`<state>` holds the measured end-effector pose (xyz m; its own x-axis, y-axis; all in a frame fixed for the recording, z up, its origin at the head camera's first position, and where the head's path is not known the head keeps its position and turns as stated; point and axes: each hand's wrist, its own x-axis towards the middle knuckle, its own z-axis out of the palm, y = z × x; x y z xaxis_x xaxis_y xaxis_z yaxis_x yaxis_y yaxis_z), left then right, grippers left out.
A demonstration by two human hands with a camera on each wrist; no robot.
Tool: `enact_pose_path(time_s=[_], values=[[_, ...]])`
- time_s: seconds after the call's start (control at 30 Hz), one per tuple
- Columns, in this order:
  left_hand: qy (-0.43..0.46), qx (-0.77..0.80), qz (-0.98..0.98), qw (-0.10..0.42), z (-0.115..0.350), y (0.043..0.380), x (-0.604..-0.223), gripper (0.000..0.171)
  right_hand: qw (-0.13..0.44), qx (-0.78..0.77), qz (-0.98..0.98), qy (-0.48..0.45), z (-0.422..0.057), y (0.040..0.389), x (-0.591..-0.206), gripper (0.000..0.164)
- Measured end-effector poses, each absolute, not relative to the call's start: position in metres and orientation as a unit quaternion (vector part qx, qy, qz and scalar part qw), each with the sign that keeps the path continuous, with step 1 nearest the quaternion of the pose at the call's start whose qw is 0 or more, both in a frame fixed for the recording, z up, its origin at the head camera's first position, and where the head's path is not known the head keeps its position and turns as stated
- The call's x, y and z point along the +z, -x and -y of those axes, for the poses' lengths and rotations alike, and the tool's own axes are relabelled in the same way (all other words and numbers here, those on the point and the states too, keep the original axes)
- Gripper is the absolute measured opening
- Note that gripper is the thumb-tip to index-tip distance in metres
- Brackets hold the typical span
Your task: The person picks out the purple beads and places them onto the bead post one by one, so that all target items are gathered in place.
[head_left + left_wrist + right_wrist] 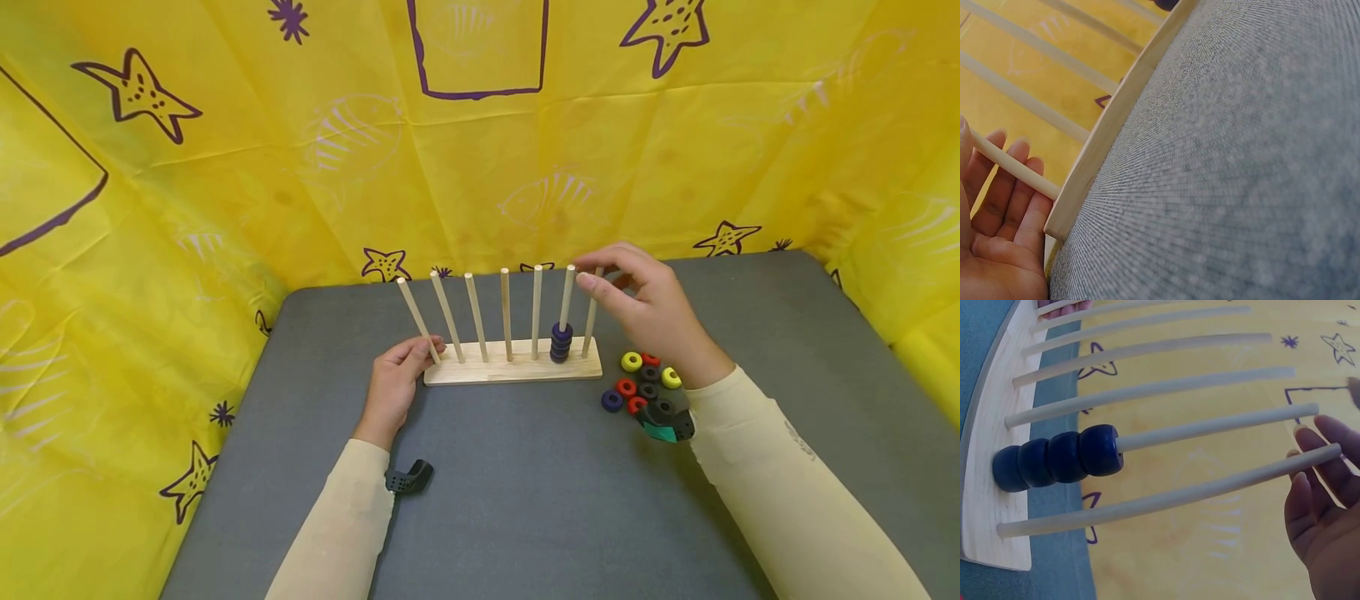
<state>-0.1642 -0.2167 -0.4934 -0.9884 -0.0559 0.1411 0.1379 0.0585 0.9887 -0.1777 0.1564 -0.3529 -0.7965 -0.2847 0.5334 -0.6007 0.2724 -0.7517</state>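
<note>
A wooden peg rack (513, 372) stands upright on the grey table, with several thin pegs rising from its base. My left hand (399, 372) holds the leftmost peg low, near the base; in the left wrist view its fingers (1007, 194) lie behind that peg. Several dark blue rings (1060, 459) are stacked at the bottom of the second peg from the right. Up at the tops of the two rightmost pegs is my right hand (647, 302), its fingers parted and holding no ring. The rightmost peg (1179, 490) passes in front of its fingers in the right wrist view.
Right of the rack lie loose rings: a blue ring (612, 401), red rings (626, 387), yellow rings (632, 362) and black rings (649, 374), partly under my right wrist. A yellow patterned cloth (465, 167) hangs behind the table (525, 500) and along its sides.
</note>
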Motion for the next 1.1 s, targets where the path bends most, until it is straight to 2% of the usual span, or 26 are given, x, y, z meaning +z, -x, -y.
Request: enact_pose_path(time_s=[0.1,0.3,0.43,1.1], values=[[0.029,-0.687,0.722,0.072,0.216,0.164,-0.493,0.036,0.13,0.559,0.77,-0.278,-0.16,0.177,-0.355,0.023],[0.024,-0.687,0.723,0.069,0.216,0.164,-0.492,0.036,0.099,0.599,0.749,-0.266,-0.164,0.175,-0.359,0.043],[0.024,-0.688,0.723,0.067,0.217,0.164,-0.493,0.036,0.093,0.619,0.733,-0.265,-0.167,0.174,-0.361,0.05],[0.029,-0.692,0.718,0.073,0.216,0.165,-0.494,0.035,0.092,0.671,0.695,-0.241,-0.186,0.167,-0.384,0.047]])
